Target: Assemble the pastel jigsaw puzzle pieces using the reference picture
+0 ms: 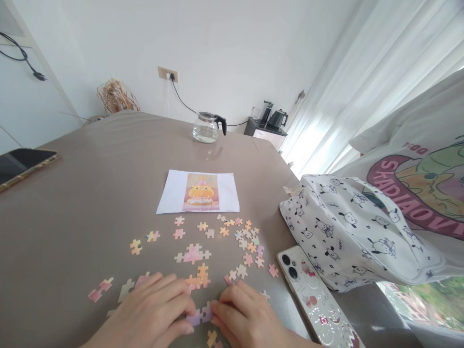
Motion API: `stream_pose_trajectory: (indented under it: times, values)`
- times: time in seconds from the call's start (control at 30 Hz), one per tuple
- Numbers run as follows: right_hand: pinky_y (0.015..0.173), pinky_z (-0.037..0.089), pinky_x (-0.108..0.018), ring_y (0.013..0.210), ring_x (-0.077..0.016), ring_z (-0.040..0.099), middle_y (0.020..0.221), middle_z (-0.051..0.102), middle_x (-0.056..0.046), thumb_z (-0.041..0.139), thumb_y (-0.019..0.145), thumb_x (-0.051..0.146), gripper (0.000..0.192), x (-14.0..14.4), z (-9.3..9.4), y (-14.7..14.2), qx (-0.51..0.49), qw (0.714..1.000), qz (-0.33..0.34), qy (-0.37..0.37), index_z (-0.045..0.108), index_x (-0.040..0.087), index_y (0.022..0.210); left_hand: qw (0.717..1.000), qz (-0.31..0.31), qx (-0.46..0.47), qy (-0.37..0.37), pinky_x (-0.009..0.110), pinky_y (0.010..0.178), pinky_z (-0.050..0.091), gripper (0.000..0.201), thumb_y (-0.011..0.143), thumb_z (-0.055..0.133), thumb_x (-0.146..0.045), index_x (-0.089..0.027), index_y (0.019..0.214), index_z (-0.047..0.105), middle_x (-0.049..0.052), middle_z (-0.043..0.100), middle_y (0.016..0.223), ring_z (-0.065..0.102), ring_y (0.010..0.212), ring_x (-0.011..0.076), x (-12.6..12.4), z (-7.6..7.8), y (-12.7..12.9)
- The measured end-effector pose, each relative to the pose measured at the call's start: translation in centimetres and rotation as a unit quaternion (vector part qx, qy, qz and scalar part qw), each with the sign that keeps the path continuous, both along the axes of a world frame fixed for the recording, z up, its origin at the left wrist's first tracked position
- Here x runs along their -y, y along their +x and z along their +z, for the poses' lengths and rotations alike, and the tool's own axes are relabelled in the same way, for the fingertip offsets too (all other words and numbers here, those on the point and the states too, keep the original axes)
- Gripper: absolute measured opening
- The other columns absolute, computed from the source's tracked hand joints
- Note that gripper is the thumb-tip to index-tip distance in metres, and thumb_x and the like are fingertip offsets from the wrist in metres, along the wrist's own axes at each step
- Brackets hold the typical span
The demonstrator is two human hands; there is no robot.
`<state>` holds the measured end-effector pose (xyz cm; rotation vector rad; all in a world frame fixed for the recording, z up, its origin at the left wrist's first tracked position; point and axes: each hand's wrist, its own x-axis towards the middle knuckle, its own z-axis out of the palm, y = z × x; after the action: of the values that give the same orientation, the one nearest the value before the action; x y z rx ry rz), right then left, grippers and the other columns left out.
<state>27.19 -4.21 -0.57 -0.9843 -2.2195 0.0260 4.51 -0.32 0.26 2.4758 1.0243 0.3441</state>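
Two lilac puzzle pieces [206, 313] lay on the desk [108, 193], touching end to end, directly between the hands. The left hand [154, 309] had its grip nearly closed, thumb and forefinger at the pair's left end; the right hand [250, 314] had its grip pinched on the right end. Both were palm down, fingers curled. An orange puzzle section [201, 279] lay just beyond the lilac pair.
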Motion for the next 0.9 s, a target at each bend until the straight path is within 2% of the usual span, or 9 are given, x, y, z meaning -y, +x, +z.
stream_pose_trajectory:
  times: [0.07,0.2,0.37,0.57,0.77,0.9]
  values:
    - [0.055,0.047,-0.02,0.059,-0.0127,0.052,0.071,0.062,-0.003,0.049,0.1,0.019,0.023,0.0,0.0,-0.1,-0.002,1.0,-0.001,0.002,0.069,0.013,0.089,1.0,-0.014,0.002,-0.007,0.029,0.066,0.025,0.011,0.085,0.067,-0.019,-0.028,0.08,0.061,-0.011,0.063,0.081,0.052,0.073,0.0149,0.1,0.0,0.0]
    - [0.059,0.049,-0.021,0.058,-0.0135,0.051,0.067,0.061,-0.002,0.048,0.099,0.018,0.025,-0.1,0.3,-0.2,0.019,0.999,-0.007,0.025,0.068,0.014,0.084,1.0,0.022,-0.004,0.012,0.028,0.069,0.026,0.016,0.081,0.071,-0.016,-0.027,0.078,0.06,-0.011,0.062,0.081,0.052,0.074,0.0153,-0.1,-0.1,-0.1]
    - [0.06,0.05,-0.022,0.057,-0.0142,0.051,0.065,0.059,-0.002,0.048,0.097,0.014,0.024,-0.1,0.4,0.0,0.042,0.998,-0.009,0.047,0.068,0.014,0.084,0.997,-0.072,-0.011,0.012,0.026,0.063,0.028,0.009,0.088,0.066,-0.022,-0.027,0.084,0.06,-0.009,0.064,0.084,0.054,0.072,0.0135,-0.8,0.1,-0.4]
    - [0.062,0.051,-0.022,0.064,-0.0142,0.055,0.072,0.062,-0.004,0.051,0.098,0.022,0.021,-0.2,0.4,0.2,0.012,1.0,0.011,0.001,0.068,0.013,0.089,0.999,0.024,-0.019,0.028,0.028,0.067,0.026,0.014,0.082,0.071,-0.021,-0.025,0.077,0.059,-0.009,0.061,0.08,0.052,0.072,0.0154,0.2,0.0,0.1]
    - [0.064,0.051,-0.025,0.062,-0.0145,0.054,0.073,0.062,-0.004,0.059,0.094,0.022,0.014,-0.3,-0.1,0.1,0.053,0.998,0.022,-0.014,0.069,0.014,0.089,0.998,-0.05,-0.025,-0.028,0.026,0.064,0.029,0.007,0.09,0.063,-0.032,-0.028,0.084,0.061,-0.009,0.064,0.084,0.055,0.073,0.0146,-0.9,-0.2,-0.6]
    - [0.064,0.051,-0.024,0.062,-0.0144,0.054,0.073,0.062,-0.003,0.061,0.093,0.022,0.011,-0.3,-0.2,0.0,0.059,0.998,0.017,-0.014,0.068,0.014,0.089,0.998,-0.043,-0.027,-0.028,0.027,0.065,0.029,0.008,0.089,0.065,-0.032,-0.028,0.083,0.061,-0.009,0.064,0.084,0.054,0.072,0.0145,-0.7,0.0,-0.5]
